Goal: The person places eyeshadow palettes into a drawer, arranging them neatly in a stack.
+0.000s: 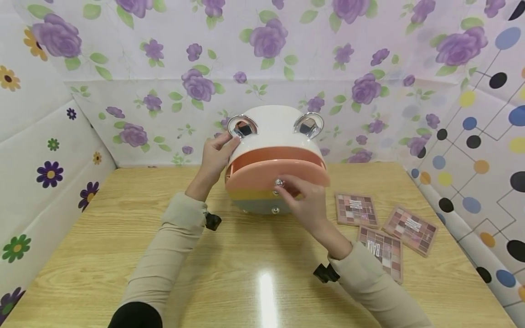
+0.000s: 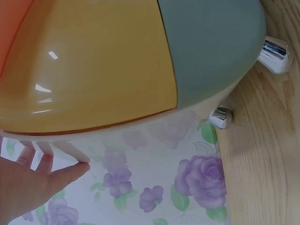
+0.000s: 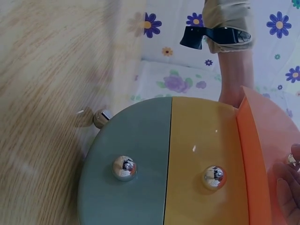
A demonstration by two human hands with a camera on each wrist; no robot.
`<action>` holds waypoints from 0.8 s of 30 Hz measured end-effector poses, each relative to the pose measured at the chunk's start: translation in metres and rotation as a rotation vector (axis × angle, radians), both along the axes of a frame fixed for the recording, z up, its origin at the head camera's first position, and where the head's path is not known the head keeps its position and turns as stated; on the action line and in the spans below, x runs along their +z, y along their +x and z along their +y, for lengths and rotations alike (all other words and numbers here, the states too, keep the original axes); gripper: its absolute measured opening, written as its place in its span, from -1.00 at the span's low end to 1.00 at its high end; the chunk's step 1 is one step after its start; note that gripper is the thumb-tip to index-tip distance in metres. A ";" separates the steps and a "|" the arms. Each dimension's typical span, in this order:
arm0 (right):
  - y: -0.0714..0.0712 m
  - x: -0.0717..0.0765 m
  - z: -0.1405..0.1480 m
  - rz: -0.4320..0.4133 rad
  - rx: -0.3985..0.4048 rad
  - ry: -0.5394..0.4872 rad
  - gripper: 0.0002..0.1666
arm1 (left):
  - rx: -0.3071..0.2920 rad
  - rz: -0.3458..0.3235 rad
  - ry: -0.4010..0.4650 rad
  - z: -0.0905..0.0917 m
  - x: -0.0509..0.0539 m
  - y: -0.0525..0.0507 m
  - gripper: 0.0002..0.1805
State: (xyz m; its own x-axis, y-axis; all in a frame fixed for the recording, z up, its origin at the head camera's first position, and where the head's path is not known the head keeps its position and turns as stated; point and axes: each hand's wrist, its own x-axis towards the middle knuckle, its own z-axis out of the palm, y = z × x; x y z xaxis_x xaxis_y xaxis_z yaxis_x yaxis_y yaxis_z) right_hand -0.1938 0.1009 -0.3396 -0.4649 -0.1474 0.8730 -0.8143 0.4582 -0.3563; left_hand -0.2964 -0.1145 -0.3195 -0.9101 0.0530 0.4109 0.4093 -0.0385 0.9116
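A frog-shaped storage box [image 1: 272, 125] with a white top and silver-rimmed eyes stands on the table. Its top salmon-pink drawer [image 1: 250, 178] is pulled out partway, and a gap shows behind the drawer front. The thumb and fingertips of my right hand [image 1: 310, 205] pinch the drawer's silver knob [image 1: 279, 182]. My left hand [image 1: 216, 157] rests on the box's left side, below one eye, its fingers fairly straight against the white wall. Below, the yellow drawer [image 3: 206, 136] and the grey-green drawer [image 3: 136, 140] are closed.
Three makeup palettes lie right of the box: one palette [image 1: 357, 210] nearest it, another palette [image 1: 411, 229] farther right, and a third palette [image 1: 385, 255] nearer me, partly behind my right sleeve. Flowered cloth [image 1: 164, 114] hangs behind the wooden table [image 1: 238, 273].
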 end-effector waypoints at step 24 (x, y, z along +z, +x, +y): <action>0.020 -0.002 0.003 0.048 0.049 -0.022 -0.71 | -0.189 0.015 -0.108 -0.021 -0.023 0.023 -0.56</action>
State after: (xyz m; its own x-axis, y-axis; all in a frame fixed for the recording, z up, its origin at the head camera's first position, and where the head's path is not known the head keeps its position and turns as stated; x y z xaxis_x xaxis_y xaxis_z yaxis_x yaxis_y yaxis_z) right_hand -0.1740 0.1040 -0.3421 -0.4151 -0.1492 0.8974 -0.8521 0.4093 -0.3261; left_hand -0.2737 -0.1358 -0.3424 -0.8736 0.2668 0.4071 0.4177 -0.0184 0.9084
